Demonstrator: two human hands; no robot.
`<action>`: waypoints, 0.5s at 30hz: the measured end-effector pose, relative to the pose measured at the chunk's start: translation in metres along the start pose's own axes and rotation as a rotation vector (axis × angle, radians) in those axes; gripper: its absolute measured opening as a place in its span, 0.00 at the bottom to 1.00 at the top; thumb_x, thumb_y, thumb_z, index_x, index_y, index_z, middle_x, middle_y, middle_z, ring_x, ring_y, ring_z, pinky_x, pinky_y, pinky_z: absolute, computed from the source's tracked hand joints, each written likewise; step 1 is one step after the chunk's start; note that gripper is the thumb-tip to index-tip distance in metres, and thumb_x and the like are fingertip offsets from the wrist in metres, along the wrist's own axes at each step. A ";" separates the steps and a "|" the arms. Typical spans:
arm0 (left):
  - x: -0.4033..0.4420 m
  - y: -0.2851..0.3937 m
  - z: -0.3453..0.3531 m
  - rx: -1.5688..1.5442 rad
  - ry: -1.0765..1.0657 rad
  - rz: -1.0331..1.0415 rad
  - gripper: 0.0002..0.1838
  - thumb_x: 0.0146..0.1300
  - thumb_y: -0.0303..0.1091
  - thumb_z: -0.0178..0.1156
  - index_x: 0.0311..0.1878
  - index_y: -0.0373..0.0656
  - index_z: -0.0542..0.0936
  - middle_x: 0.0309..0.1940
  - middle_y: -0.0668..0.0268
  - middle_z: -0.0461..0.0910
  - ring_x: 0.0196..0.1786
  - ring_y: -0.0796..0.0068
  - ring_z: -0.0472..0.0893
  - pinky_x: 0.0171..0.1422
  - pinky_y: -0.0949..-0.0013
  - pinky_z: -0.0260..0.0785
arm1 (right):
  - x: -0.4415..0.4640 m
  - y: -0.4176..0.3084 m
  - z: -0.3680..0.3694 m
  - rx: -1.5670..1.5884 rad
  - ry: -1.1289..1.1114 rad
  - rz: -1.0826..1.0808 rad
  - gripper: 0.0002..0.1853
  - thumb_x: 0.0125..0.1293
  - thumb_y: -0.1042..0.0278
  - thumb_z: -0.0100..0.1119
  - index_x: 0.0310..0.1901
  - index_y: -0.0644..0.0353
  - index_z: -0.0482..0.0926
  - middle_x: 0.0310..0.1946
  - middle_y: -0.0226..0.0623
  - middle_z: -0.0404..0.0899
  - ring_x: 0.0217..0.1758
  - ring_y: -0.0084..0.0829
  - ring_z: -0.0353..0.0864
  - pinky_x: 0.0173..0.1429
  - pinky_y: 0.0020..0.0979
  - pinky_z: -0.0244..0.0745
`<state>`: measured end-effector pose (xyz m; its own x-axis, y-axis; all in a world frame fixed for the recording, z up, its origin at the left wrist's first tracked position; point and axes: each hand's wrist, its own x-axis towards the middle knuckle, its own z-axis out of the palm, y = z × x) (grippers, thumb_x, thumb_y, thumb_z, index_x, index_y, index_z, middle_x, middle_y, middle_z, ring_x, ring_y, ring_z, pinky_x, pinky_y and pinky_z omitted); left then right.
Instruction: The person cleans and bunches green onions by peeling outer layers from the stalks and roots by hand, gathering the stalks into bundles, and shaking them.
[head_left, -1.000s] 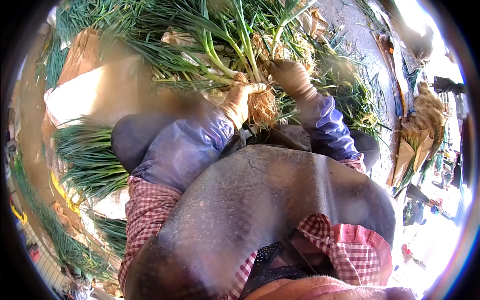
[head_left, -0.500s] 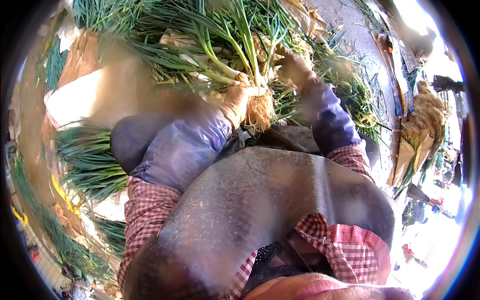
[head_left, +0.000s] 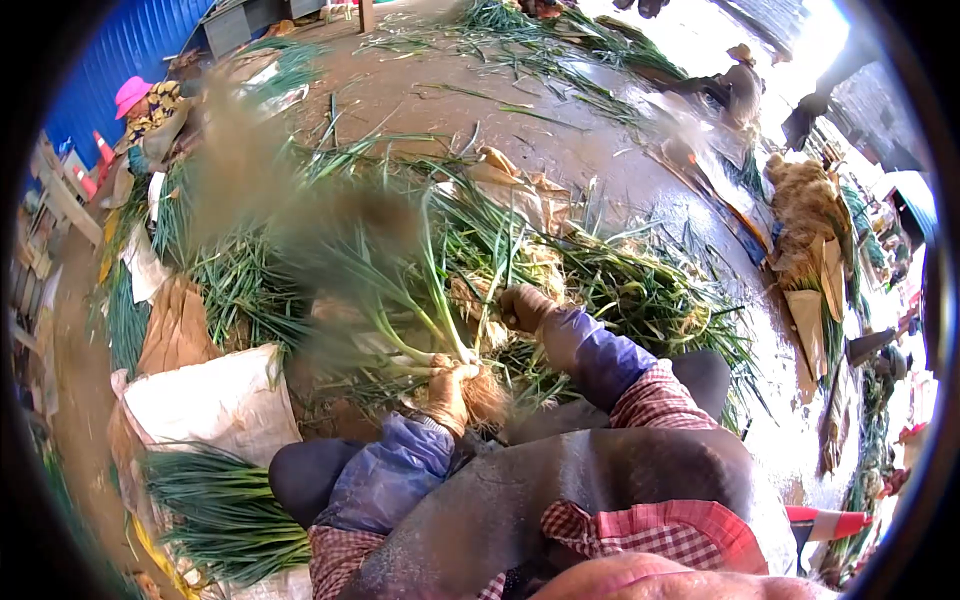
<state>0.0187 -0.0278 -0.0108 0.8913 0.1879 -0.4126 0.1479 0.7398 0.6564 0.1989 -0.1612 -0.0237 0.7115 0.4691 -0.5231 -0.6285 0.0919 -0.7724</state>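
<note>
My left hand (head_left: 447, 394) is closed around the lower stems of a few green onions (head_left: 440, 318), just above their bushy pale roots (head_left: 485, 396). Their leaves fan up and away from me. To the right and a little farther off, my right hand (head_left: 525, 308) has its fingers curled beside a leaf of these onions. What it pinches, if anything, is too small to make out. Under and beyond both hands lies a loose heap of green onion leaves and plants (head_left: 640, 290).
A neat bundle of green onions (head_left: 225, 510) lies by my left knee, below a white sack (head_left: 215, 395). Brown paper (head_left: 178, 325) lies near it. A person in a pink hat (head_left: 132, 95) sits far left. Straw-coloured roots (head_left: 805, 205) are piled at right. Blurry smudges hide parts upper left.
The view has tipped upward, showing more floor and people beyond. My left hand keeps its hold on the green onions. My right hand has come a little closer to it, fingers more curled.
</note>
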 end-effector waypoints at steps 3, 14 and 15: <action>0.010 -0.012 -0.010 -0.049 -0.032 0.062 0.11 0.47 0.17 0.50 0.36 0.34 0.74 0.32 0.62 0.75 0.35 0.71 0.76 0.41 0.71 0.73 | -0.018 0.010 -0.004 -0.087 -0.123 0.038 0.04 0.46 0.81 0.46 0.24 0.61 0.69 0.15 0.35 0.68 0.08 0.26 0.59 0.13 0.28 0.52; 0.011 -0.002 -0.004 -0.041 0.013 -0.064 0.09 0.51 0.20 0.53 0.37 0.37 0.74 0.33 0.62 0.77 0.35 0.70 0.78 0.41 0.69 0.74 | -0.053 0.071 -0.004 -1.513 -1.178 -1.010 0.05 0.40 0.67 0.60 0.19 0.54 0.73 0.15 0.31 0.68 0.20 0.30 0.70 0.29 0.31 0.67; 0.009 -0.002 -0.004 -0.017 0.014 -0.061 0.09 0.50 0.19 0.53 0.37 0.37 0.74 0.33 0.62 0.78 0.35 0.70 0.78 0.41 0.69 0.74 | -0.074 0.067 0.004 -1.759 -1.129 -1.199 0.05 0.43 0.68 0.59 0.19 0.56 0.73 0.15 0.32 0.69 0.20 0.30 0.69 0.28 0.31 0.67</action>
<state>0.0250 -0.0254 -0.0186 0.8747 0.1516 -0.4603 0.1938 0.7611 0.6191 0.1025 -0.1861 -0.0350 -0.3314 0.9426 0.0402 0.9134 0.3312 -0.2369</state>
